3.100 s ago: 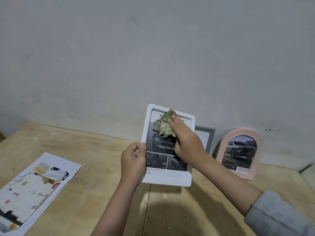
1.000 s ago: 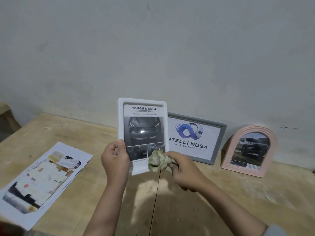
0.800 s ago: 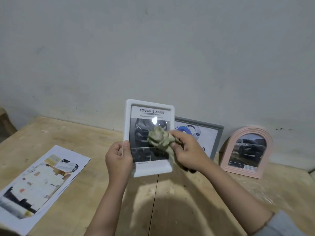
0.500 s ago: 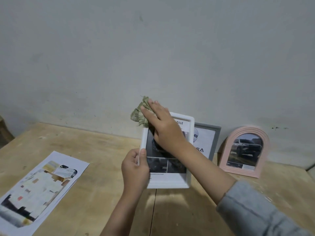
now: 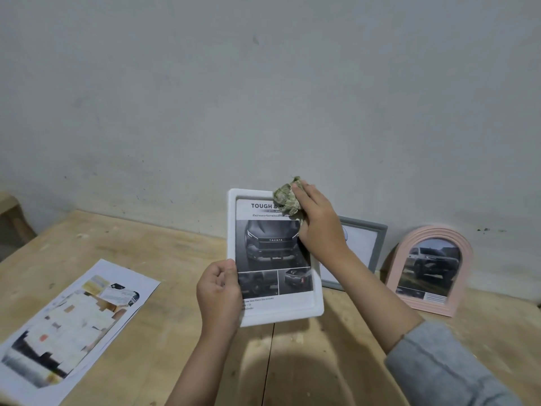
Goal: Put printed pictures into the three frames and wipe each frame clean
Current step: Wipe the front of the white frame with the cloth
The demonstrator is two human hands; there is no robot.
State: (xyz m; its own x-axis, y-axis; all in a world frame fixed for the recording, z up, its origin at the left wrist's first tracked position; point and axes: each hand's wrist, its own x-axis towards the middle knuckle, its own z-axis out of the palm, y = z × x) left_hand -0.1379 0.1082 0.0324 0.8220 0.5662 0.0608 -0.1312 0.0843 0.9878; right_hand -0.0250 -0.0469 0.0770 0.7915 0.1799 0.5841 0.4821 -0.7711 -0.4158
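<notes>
My left hand [image 5: 220,291] grips the lower left edge of a white frame [image 5: 232,230] and holds it upright above the wooden table [image 5: 164,253]. The frame contains a car print headed "TOUGH &". My right hand [image 5: 317,227] presses a crumpled greenish cloth [image 5: 286,198] against the frame's top right corner. Behind my right arm a grey frame [image 5: 367,247] with a white print leans on the wall, partly hidden. A pink arched frame [image 5: 465,259] with a car picture leans on the wall further right.
Loose printed sheets [image 5: 73,320] lie on the table at the left, reaching its near edge. A grey wall [image 5: 263,98] rises directly behind the table. A wooden object [image 5: 11,212] shows at the far left edge.
My right hand with the cloth has slid from the frame's top left corner to its top right corner. My left hand keeps its hold on the frame's left edge.
</notes>
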